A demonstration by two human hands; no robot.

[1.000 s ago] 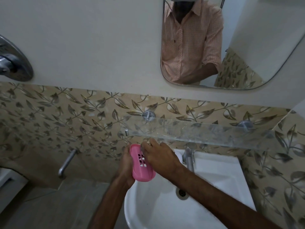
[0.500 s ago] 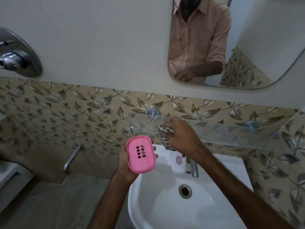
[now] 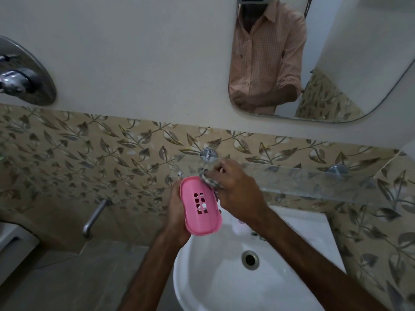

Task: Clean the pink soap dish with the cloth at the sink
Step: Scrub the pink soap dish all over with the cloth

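My left hand [image 3: 176, 212] holds the pink soap dish [image 3: 201, 206] from behind, above the left rim of the white sink [image 3: 213, 279]. The dish's face with its drain holes points toward me. My right hand [image 3: 235, 191] grips a bunched checked cloth [image 3: 210, 181] and presses it against the dish's upper right edge. Most of the cloth is hidden inside that hand.
A glass shelf [image 3: 314, 182] juts from the tiled wall just behind my hands. Beneath my right forearm the sink tap [image 3: 258, 235] is mostly hidden. A wall spout [image 3: 94, 217] sticks out at the left, a shower mixer [image 3: 22, 72] sits upper left, and a mirror [image 3: 336, 63] hangs above.
My right hand lifted the cloth away toward the shelf, then brought it back down onto the dish's top right edge. My left hand turned the dish's face toward me.
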